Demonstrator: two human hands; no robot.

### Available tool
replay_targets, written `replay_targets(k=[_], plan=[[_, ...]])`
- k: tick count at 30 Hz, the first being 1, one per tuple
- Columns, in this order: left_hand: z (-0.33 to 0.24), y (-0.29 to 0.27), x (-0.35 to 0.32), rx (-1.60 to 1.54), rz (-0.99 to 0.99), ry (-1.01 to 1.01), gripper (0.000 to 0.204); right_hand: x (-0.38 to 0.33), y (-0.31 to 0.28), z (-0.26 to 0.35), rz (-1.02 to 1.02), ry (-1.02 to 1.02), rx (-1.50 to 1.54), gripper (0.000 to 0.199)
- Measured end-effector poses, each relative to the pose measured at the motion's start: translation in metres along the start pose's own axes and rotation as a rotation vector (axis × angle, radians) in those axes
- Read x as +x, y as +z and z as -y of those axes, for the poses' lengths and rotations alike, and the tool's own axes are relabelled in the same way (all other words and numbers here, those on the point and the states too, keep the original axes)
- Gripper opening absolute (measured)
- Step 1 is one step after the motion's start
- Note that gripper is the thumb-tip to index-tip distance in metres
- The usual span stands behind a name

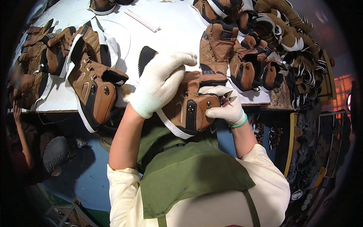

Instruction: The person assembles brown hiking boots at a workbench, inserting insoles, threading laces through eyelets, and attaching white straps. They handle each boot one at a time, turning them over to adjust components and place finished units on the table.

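Observation:
A brown and black shoe upper (200, 102) with a white band along its lower edge is held in front of me, at the table's near edge. My right hand (228, 105), in a white knit glove, grips its right side with the thumb pressed on the outside. A small dark pointed thing (229, 95) shows by those fingers; I cannot make out what it is. Over the upper's left side lies my left hand (162, 77), also gloved, its fingers stretched out toward the right. Part of the upper is hidden under that hand.
More brown uppers (94, 87) lie on the white table (170, 34) at the left. Others (247, 70) stand at the right, with a large heap (287, 26) behind. A thin pale strip (141, 20) lies at the back. Another person's arm (22, 132) shows at the far left.

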State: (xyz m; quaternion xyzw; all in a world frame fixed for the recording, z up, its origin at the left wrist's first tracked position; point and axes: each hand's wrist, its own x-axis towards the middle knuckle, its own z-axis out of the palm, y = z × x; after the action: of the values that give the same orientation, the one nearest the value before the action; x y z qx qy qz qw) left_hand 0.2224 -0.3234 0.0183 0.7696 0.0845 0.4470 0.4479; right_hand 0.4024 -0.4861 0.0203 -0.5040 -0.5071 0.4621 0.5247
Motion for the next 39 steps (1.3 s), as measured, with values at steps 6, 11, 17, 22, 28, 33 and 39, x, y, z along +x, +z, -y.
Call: replay_targets(k=[6, 11, 17, 22, 28, 33, 39], plan=[[-0.019, -0.013, -0.013, 0.243, -0.130, 0.164, 0.028, 0.005, 0.000, 0.001, -0.041, -0.016, -0.037, 0.047], [-0.029, -0.003, -0.043, 0.184, -0.096, 0.300, 0.037, 0.005, -0.002, -0.008, -0.067, -0.064, -0.078, 0.049], [-0.052, -0.021, -0.086, 0.225, -0.110, 0.244, 0.041, 0.010, -0.006, -0.017, -0.206, 0.013, -0.115, 0.055], [-0.059, -0.068, -0.120, 0.482, -0.466, 0.078, 0.030, 0.022, -0.008, -0.011, -0.212, -0.008, -0.144, 0.055], [-0.039, -0.103, -0.140, 0.368, -0.988, -0.468, 0.037, 0.035, 0.014, -0.001, -0.267, -0.011, -0.140, 0.054], [-0.033, -0.099, -0.125, 0.562, -0.859, -0.521, 0.056, 0.036, 0.022, 0.003, -0.237, 0.022, -0.131, 0.052], [-0.018, -0.093, -0.108, 0.677, -0.815, -0.413, 0.057, 0.034, 0.026, 0.004, -0.201, 0.013, -0.170, 0.049]])
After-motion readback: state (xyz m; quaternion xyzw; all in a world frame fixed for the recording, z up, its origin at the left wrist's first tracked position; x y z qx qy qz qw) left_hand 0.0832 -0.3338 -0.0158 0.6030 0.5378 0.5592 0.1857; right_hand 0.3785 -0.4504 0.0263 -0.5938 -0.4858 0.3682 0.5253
